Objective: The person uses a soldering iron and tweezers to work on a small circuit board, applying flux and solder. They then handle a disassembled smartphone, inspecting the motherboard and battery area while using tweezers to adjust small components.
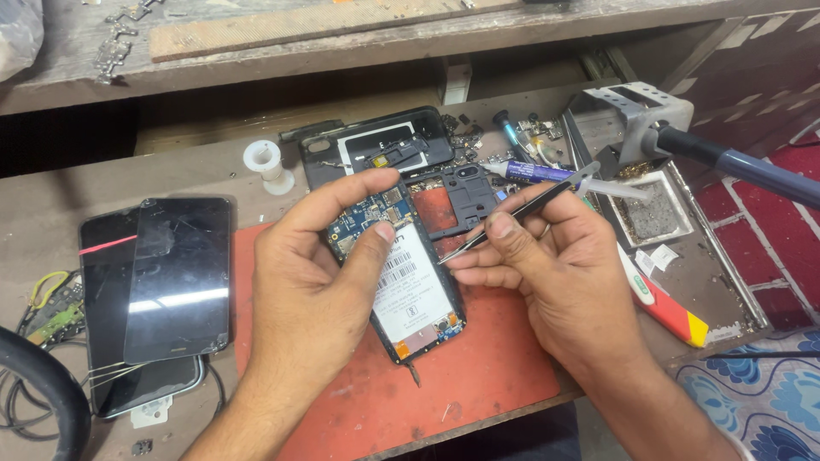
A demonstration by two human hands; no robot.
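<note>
My left hand (pixel 312 273) holds an opened smartphone (pixel 408 286) with its back off, showing a blue circuit board and a white-labelled battery; the thumb presses near the board's lower edge. My right hand (pixel 547 273) pinches black tweezers (pixel 512 218), whose tip touches the phone's right edge beside the battery. The phone is tilted above a red work mat (pixel 478 376).
Two dark phone screens (pixel 162 282) lie stacked at left beside wires and a small board. Behind are a black phone back cover (pixel 376 145), a white spool (pixel 266 164), a syringe tube (pixel 555 175), a metal tray (pixel 658 209), a soldering iron handle (pixel 735 162) and a red-yellow tool (pixel 670 312).
</note>
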